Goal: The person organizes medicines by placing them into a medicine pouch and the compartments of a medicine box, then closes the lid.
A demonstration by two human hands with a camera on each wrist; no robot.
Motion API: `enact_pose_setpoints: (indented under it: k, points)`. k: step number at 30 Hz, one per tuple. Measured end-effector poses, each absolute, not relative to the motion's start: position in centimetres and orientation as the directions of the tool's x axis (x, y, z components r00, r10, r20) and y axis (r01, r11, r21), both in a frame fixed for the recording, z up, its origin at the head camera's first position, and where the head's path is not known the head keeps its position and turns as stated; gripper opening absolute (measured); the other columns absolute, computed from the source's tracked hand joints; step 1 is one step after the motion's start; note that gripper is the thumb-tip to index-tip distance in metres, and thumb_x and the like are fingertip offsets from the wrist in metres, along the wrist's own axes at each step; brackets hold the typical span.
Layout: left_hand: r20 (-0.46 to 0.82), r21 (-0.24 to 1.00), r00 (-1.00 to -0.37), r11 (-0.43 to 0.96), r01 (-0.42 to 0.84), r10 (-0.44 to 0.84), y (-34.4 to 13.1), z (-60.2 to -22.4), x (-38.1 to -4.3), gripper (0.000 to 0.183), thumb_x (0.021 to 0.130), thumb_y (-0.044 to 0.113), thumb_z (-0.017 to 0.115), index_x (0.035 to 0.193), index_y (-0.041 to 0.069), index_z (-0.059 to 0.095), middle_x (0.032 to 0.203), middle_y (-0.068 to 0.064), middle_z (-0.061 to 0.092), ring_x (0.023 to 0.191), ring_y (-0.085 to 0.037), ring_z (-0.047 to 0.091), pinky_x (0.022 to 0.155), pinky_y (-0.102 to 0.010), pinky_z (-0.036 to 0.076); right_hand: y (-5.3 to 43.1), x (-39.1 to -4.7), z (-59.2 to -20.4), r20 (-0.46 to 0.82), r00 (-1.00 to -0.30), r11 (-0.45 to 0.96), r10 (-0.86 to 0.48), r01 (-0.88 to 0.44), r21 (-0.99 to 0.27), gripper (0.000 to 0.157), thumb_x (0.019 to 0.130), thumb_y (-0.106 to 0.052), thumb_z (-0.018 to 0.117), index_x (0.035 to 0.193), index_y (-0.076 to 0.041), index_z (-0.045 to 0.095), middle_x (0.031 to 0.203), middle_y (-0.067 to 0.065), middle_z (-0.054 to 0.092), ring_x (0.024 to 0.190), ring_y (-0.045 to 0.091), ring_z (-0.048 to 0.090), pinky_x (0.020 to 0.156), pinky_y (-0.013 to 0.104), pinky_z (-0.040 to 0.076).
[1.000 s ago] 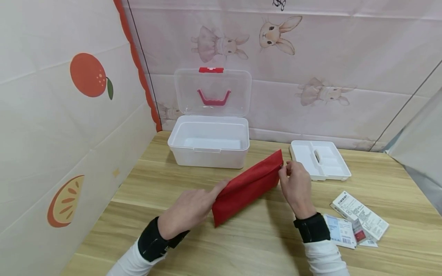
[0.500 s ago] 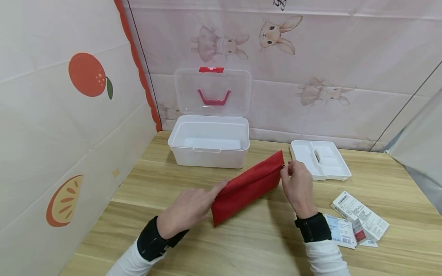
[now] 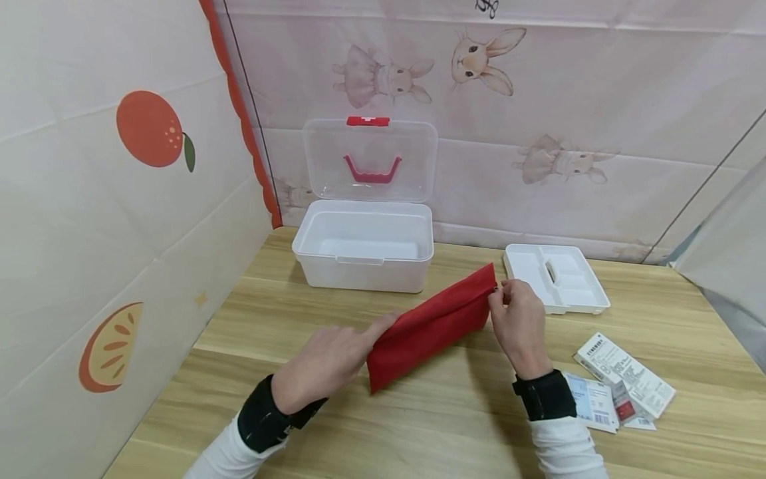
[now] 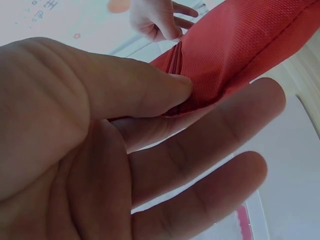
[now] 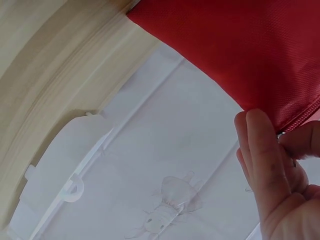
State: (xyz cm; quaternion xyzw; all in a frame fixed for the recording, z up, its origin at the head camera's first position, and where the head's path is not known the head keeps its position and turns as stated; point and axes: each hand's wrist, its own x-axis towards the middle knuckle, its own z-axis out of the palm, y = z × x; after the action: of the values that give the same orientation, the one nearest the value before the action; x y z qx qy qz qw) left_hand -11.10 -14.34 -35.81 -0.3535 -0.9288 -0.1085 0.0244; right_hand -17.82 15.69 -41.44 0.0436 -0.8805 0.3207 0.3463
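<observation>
Between both hands a red fabric zipper pouch point(image 3: 433, 326) is held slantwise above the table, its right end higher in the head view. My left hand point(image 3: 329, 362) pinches its near left end; in the left wrist view the thumb point(image 4: 145, 90) presses the cloth beside the zipper point(image 4: 175, 62), while other fingers extend beneath. My right hand point(image 3: 519, 326) pinches the far right end, at the zipper's end. In the right wrist view the thumb and fingers point(image 5: 265, 160) meet at the pouch's corner, beside the zipper teeth. The pouch's contents are hidden.
A white plastic box point(image 3: 364, 269) stands at the back with its clear lid point(image 3: 371, 143) raised. To its right lies a white divided tray point(image 3: 574, 276). Several medicine packs, among them a white carton point(image 3: 625, 372) and a blue-white packet point(image 3: 592, 402), lie by the right wrist.
The right hand and the pouch's right end have shifted slightly right and down. The left hand keeps its hold in nearly the same place.
</observation>
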Motion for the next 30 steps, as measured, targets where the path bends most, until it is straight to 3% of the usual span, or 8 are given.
enact_pose_setpoints:
  k: [17, 30]
  points:
    - [0.076, 0.219, -0.764, 0.737, 0.639, 0.640, -14.63, -35.32, -11.31, 0.061, 0.091, 0.001, 0.066, 0.145, 0.015, 0.041, 0.073, 0.002, 0.060, 0.050, -0.007, 0.040, 0.044, -0.020, 0.028, 15.85, -17.91, -41.47, 0.629, -0.763, 0.792, 0.150, -0.288, -0.538, 0.008, 0.090, 0.006, 0.055, 0.086, 0.009, 0.061, 0.088, 0.027, 0.067, 0.074, 0.037, 0.062, 0.063, 0.045, 0.050]
    - [0.097, 0.215, -0.744, 0.716, 0.664, 0.661, -14.99, -34.99, -11.23, 0.063, 0.091, 0.001, 0.067, 0.145, 0.018, 0.040, 0.071, 0.004, 0.057, 0.050, -0.006, 0.038, 0.045, -0.020, 0.028, 16.14, -17.86, -41.40, 0.643, -0.748, 0.801, 0.166, -0.278, -0.530, 0.008, 0.094, 0.001, 0.056, 0.088, 0.006, 0.058, 0.075, 0.023, 0.065, 0.062, 0.033, 0.064, 0.054, 0.039, 0.049]
